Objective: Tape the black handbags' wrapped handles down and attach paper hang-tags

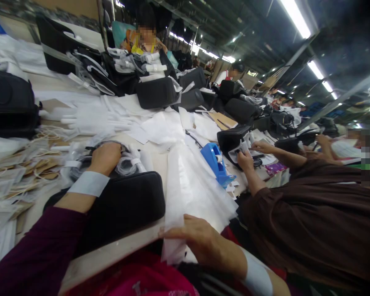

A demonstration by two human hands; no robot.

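Observation:
A black handbag [129, 201] lies at the table's near edge, its handles and straps wrapped in clear plastic and white padding [131, 164]. My left hand [106, 158] is closed at the bag's top, among the wrapped straps; its fingertips are partly hidden. To the right of the bag is a layer of translucent white plastic sheets [194, 181], hanging over the table edge. At that edge my right hand [200, 238] grips the near end of the sheets, fingers pointing left and some hidden beneath. Both wrists wear pale bands.
Brown paper tags with cords [37, 168] are heaped at left. A blue tape dispenser [216, 164] stands beside the sheets. A co-worker in a brown top [311, 218] handles a black bag [234, 142] close on my right. More black bags [157, 92] line the far side.

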